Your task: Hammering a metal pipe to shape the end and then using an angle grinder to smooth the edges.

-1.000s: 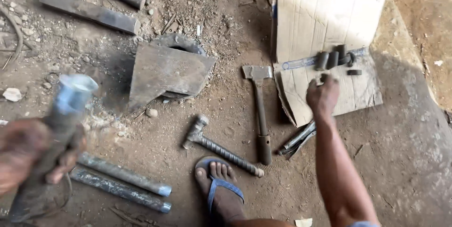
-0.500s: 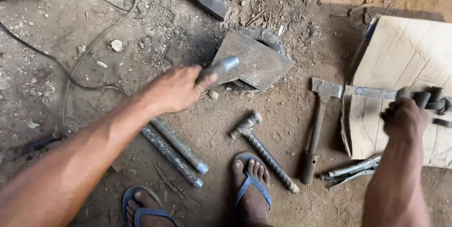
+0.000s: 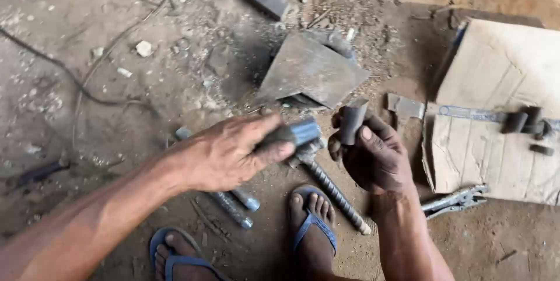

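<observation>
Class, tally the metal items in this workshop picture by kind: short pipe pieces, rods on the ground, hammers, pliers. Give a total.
Short pipe pieces: 5. One is in the right hand at, one in the left hand at, and three are on the cardboard at.
Rods on the ground: 2
Hammers: 2
Pliers: 1
Total: 10

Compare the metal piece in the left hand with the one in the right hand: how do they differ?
The steel bar in the left hand lies nearly level, its bright cut end pointing right; the short metal tube in the right hand stands almost upright. The steel bar looks lighter and shinier, the short metal tube darker and duller. The bar's full length is hidden by the fingers. Both are grey, round and gripped above the dirt floor.
</observation>
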